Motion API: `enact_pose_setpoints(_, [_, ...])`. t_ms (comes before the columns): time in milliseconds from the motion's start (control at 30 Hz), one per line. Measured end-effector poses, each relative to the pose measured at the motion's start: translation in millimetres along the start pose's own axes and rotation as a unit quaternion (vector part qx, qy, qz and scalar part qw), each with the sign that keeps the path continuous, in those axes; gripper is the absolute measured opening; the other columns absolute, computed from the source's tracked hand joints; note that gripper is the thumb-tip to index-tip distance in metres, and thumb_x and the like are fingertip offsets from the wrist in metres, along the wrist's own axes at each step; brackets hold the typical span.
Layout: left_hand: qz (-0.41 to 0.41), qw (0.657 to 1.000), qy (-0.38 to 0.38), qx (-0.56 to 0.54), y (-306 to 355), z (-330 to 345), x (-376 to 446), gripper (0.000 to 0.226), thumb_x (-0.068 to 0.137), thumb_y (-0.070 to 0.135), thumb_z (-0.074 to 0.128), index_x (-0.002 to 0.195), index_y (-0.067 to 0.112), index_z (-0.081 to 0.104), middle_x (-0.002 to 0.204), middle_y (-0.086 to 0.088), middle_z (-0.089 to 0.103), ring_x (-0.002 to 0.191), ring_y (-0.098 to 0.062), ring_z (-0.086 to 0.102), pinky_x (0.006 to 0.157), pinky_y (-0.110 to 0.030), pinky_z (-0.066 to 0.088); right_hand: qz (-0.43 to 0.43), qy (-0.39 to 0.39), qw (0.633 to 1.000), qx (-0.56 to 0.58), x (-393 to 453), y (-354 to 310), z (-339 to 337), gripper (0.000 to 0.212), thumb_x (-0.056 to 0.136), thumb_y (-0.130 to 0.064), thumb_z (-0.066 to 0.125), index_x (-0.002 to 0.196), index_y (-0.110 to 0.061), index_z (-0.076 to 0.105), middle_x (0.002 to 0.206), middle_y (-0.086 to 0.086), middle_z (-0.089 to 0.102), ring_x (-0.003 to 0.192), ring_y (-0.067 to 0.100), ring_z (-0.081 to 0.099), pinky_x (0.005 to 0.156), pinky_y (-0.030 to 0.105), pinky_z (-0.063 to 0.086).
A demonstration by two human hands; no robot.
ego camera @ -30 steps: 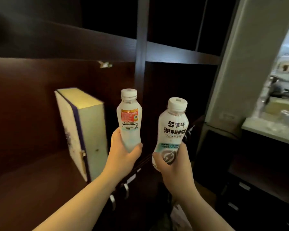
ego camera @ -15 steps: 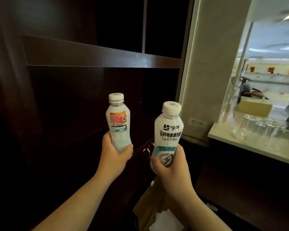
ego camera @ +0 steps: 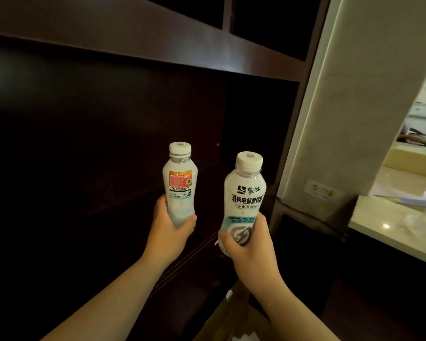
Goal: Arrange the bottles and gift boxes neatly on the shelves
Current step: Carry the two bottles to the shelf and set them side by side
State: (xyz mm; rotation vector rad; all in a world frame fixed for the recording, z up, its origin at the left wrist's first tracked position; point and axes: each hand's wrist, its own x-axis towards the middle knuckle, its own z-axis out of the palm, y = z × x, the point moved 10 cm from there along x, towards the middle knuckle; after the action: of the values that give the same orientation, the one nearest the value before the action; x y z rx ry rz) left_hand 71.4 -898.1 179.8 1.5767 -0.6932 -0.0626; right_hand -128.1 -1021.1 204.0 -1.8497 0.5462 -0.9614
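I hold two white drink bottles upright in front of a dark wooden shelf unit (ego camera: pixel 158 49). My left hand (ego camera: pixel 169 230) grips the lower part of the left bottle (ego camera: pixel 180 180), whose orange label panel faces me. My right hand (ego camera: pixel 249 244) grips the base of the right bottle (ego camera: pixel 246 195), which shows black Chinese lettering and a grey lightning mark. Both bottles have white caps and stand a hand's width apart, level with the dark open compartment behind them. No gift box is in view.
A pale stone pillar (ego camera: pixel 349 107) rises right of the shelf unit. A light countertop (ego camera: pixel 389 230) with glassware sits at the right edge. An open cardboard box (ego camera: pixel 234 316) lies on the floor below my right forearm. Cabinet fronts run under the compartment.
My view has swung right along the shelves: the standing cream gift box seen a second ago is out of frame. Both hands keep their bottles upright and have closed in on the right-hand compartment.
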Motion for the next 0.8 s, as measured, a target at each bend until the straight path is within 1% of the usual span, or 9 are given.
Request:
enact_pose_setpoints(33, [-0.011,1.0,0.006,0.014,-12,4,10,0.079,0.076,0.027,0.081,0.138,0.038,0.034,0.128,0.001,0.055,0.105,-0.006,0.061,0.075,-0.02,0.054,0.003,-0.008,1.0,0.003,13,11,6,0.058,0.084,-0.03,0.08,0.131,-0.037,0.047,0.123,-0.008,0.063,0.107,0.005,0.066,0.084,0.028,0.06])
enact_pose_setpoints(100, [-0.034,0.997,0.028,0.059,-34,8,27,0.085,0.072,0.034,0.082,0.141,0.039,0.032,0.131,0.001,0.05,0.114,-0.014,0.055,0.086,-0.034,0.051,0.013,-0.021,1.0,0.009,37,35,18,0.057,0.083,-0.032,0.081,0.126,-0.045,0.047,0.118,-0.015,0.064,0.106,0.001,0.066,0.082,0.025,0.06])
enact_pose_setpoints(167, [-0.061,0.993,0.051,0.085,-52,12,36,0.088,0.069,0.037,0.083,0.141,0.041,0.032,0.128,0.002,0.044,0.112,-0.016,0.051,0.086,-0.036,0.047,0.024,-0.03,0.999,0.012,56,57,27,0.057,0.082,-0.033,0.081,0.124,-0.047,0.046,0.115,-0.018,0.065,0.105,-0.004,0.065,0.08,0.02,0.059])
enact_pose_setpoints(233, [-0.073,0.991,0.071,0.088,-73,22,46,0.086,0.07,0.036,0.084,0.139,0.045,0.033,0.12,0.008,0.04,0.112,-0.015,0.049,0.086,-0.035,0.044,0.038,-0.045,0.998,0.012,81,87,40,0.057,0.081,-0.033,0.082,0.125,-0.044,0.047,0.114,-0.018,0.067,0.103,-0.007,0.065,0.076,0.017,0.058])
enact_pose_setpoints(367, [-0.089,0.986,0.105,0.099,-113,43,64,0.082,0.072,0.031,0.083,0.138,0.044,0.036,0.123,0.01,0.047,0.118,-0.016,0.051,0.094,-0.043,0.051,0.057,-0.081,0.995,0.021,132,149,67,0.054,0.079,-0.035,0.083,0.113,-0.05,0.044,0.108,-0.017,0.067,0.095,-0.007,0.066,0.067,0.015,0.056])
enact_pose_setpoints(467, [-0.101,0.977,0.141,0.12,-135,55,75,0.081,0.074,0.029,0.083,0.14,0.039,0.037,0.117,0.021,0.048,0.124,-0.02,0.05,0.098,-0.048,0.049,0.048,-0.119,0.991,0.034,162,185,87,0.056,0.08,-0.031,0.082,0.119,-0.041,0.044,0.111,-0.014,0.066,0.097,-0.009,0.064,0.068,0.012,0.054])
enact_pose_setpoints(533, [-0.117,0.972,0.163,0.123,-150,64,80,0.08,0.074,0.031,0.083,0.139,0.037,0.038,0.122,0.014,0.052,0.124,-0.021,0.051,0.098,-0.05,0.05,0.044,-0.146,0.987,0.042,177,205,99,0.057,0.081,-0.028,0.083,0.122,-0.037,0.044,0.114,-0.011,0.065,0.099,-0.008,0.064,0.071,0.01,0.053])
enact_pose_setpoints(667, [-0.137,0.96,0.202,0.14,-173,74,91,0.08,0.073,0.033,0.083,0.14,0.035,0.039,0.131,-0.001,0.053,0.123,-0.022,0.052,0.097,-0.051,0.051,0.032,-0.184,0.981,0.049,198,232,114,0.06,0.082,-0.027,0.083,0.124,-0.04,0.043,0.12,-0.009,0.062,0.105,0.001,0.065,0.074,0.013,0.055])
enact_pose_setpoints(800, [-0.165,0.95,0.233,0.122,-193,75,96,0.079,0.074,0.028,0.084,0.14,0.035,0.04,0.131,-0.004,0.055,0.118,-0.022,0.057,0.092,-0.05,0.055,0.016,-0.207,0.977,0.051,212,248,124,0.057,0.081,-0.026,0.083,0.113,-0.052,0.043,0.119,-0.008,0.064,0.103,0.0,0.066,0.076,0.016,0.056])
